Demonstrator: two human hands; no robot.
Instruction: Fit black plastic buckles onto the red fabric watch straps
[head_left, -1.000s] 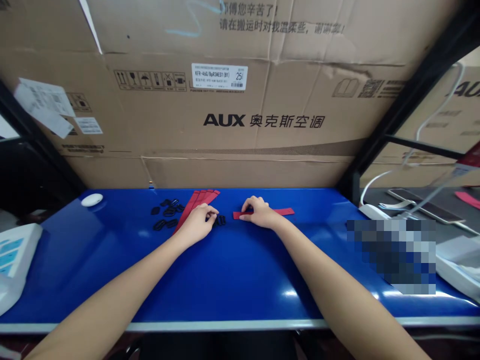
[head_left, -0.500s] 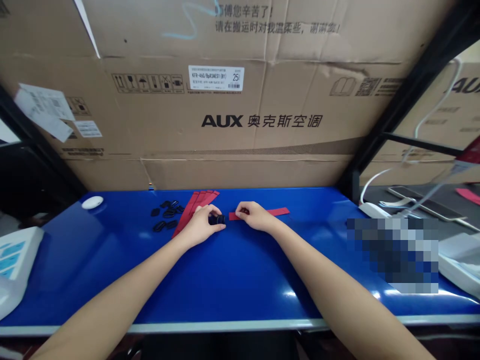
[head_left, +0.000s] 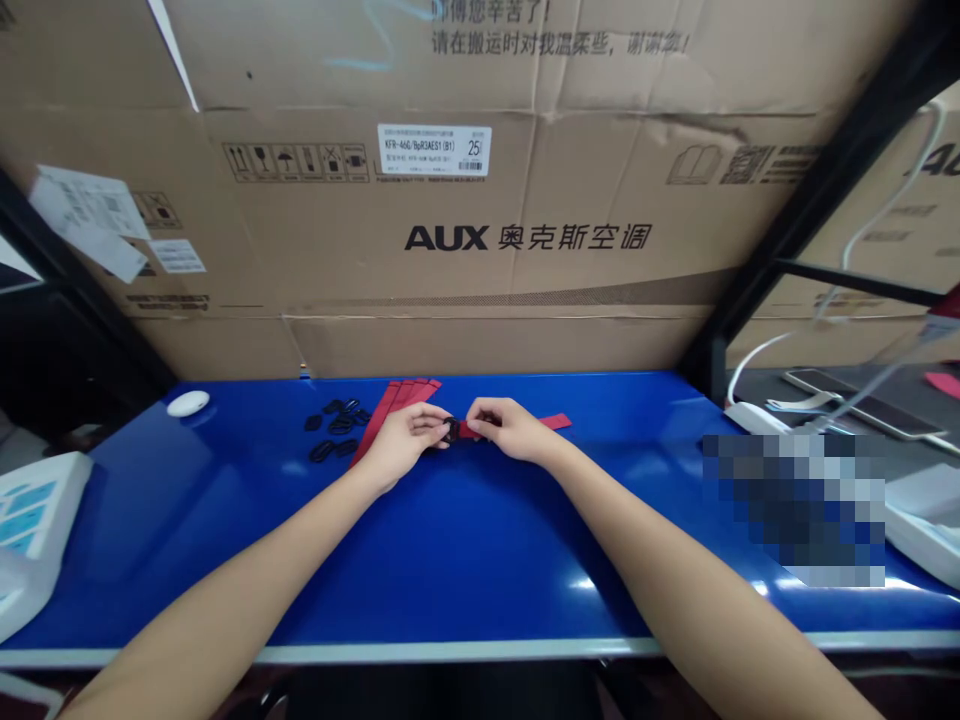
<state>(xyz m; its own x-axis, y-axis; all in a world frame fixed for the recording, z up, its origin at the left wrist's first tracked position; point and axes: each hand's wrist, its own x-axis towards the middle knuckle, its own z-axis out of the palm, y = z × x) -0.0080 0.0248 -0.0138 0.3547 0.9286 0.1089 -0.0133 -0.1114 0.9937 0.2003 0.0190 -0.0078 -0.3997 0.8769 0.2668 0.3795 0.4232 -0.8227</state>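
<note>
My left hand (head_left: pixel 409 438) pinches a small black buckle (head_left: pixel 451 431) above the blue table. My right hand (head_left: pixel 506 430) is closed on a red strap (head_left: pixel 555 421), whose short end meets the buckle between my hands; whether it passes through the buckle I cannot tell. The strap's other end sticks out to the right, past my right hand. Several more red straps (head_left: pixel 391 397) lie fanned out behind my left hand. Left of them lie several loose black buckles (head_left: pixel 342 424).
On the blue table (head_left: pixel 465 560) a white round object (head_left: pixel 187 403) lies at the back left. A white device (head_left: pixel 45 530) stands at the left edge. A cardboard sheet (head_left: pixel 375 350) rises behind. At the right are a phone (head_left: pixel 862 400), cables and a power strip.
My left hand has turned and brought the buckle to the strap's end. My right hand has shifted slightly left with the strap, closing the gap between them.
</note>
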